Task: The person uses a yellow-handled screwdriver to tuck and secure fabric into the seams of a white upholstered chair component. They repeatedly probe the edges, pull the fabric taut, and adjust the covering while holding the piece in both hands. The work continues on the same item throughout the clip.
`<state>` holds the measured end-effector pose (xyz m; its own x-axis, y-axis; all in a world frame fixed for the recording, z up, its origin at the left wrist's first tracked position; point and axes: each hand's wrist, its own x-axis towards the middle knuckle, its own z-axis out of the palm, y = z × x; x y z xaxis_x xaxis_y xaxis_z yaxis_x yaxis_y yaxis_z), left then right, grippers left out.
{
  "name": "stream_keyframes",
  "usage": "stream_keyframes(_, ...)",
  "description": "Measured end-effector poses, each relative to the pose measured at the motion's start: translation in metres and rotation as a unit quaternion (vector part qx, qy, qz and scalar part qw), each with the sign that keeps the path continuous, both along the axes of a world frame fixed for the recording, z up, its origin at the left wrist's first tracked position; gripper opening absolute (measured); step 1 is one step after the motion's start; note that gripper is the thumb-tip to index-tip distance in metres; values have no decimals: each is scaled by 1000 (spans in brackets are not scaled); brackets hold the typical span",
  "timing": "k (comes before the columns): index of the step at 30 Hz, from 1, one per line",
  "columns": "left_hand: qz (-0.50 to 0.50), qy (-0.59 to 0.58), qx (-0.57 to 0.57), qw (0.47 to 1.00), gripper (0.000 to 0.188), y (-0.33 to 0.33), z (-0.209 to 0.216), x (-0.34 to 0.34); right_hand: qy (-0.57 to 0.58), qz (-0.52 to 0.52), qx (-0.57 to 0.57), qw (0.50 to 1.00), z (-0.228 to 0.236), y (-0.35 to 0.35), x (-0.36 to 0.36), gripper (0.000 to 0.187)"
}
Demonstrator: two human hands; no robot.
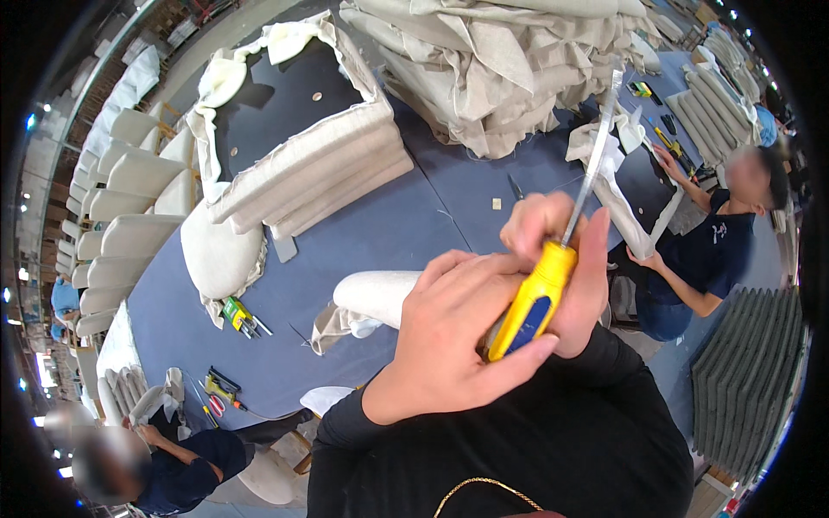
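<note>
A screwdriver with a yellow and blue handle and a long metal shaft is raised in front of my chest, tip slanting up and to the right. My left hand closes around the lower handle, its thumb along the near side. From the right, my right hand wraps the other side of the handle, with fingers curled near the base of the shaft. Partly hidden behind my left hand, a beige fabric-covered cushion lies on the blue-grey table.
A stack of upholstered seats stands at the far left, beside a heap of beige fabric. A green and yellow box lies near a rounded pad. Co-workers sit at left and right; dark panels are stacked at right.
</note>
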<state>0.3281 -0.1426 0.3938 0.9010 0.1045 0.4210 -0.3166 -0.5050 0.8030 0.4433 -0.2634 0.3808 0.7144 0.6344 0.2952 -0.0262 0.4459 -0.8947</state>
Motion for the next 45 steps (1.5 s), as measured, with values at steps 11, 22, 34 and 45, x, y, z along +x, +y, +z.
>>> stream_keyframes(11, 83, 13, -475, 876, 30, 21, -30, 18, 200, 225, 18, 953, 1, 9, 48, 51)
stream_keyframes(22, 193, 13, -248, 949, 16, 40, -31, 45, 180, 268, -23, 946, -3, 23, 53, 71)
stream_keyframes(34, 244, 51, -284, 926, 11, 46, -63, 40, -237, 442, -43, 864, -40, -30, 87, 94)
stream_keyframes(45, 322, -49, -389, 862, 14, 56, -68, 7, -403, 253, 70, 877, -42, -10, 74, 50)
